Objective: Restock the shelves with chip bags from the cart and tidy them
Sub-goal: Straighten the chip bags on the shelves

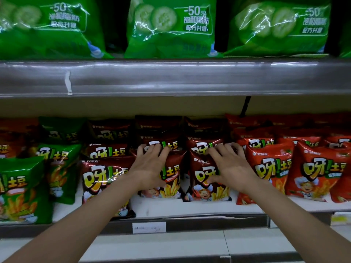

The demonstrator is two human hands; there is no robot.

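Note:
Rows of dark brown chip bags stand on the lower shelf [190, 207]. My left hand [150, 166] lies over the top of one front brown bag [171, 185], fingers hooked over its upper edge and thumb on its face. My right hand [230, 168] lies the same way on the neighbouring brown bag [205, 188], fingers over its top edge, thumb pressing its front. A third front brown bag [104, 185] stands further forward at the left. More brown bags stand in rows behind them.
Green bags [20, 188] fill the left of the lower shelf and red bags [313, 171] the right. Large green cucumber chip bags [169, 27] stand on the upper shelf behind a grey rail [171, 76]. A white price tag [149, 227] hangs on the lower shelf edge.

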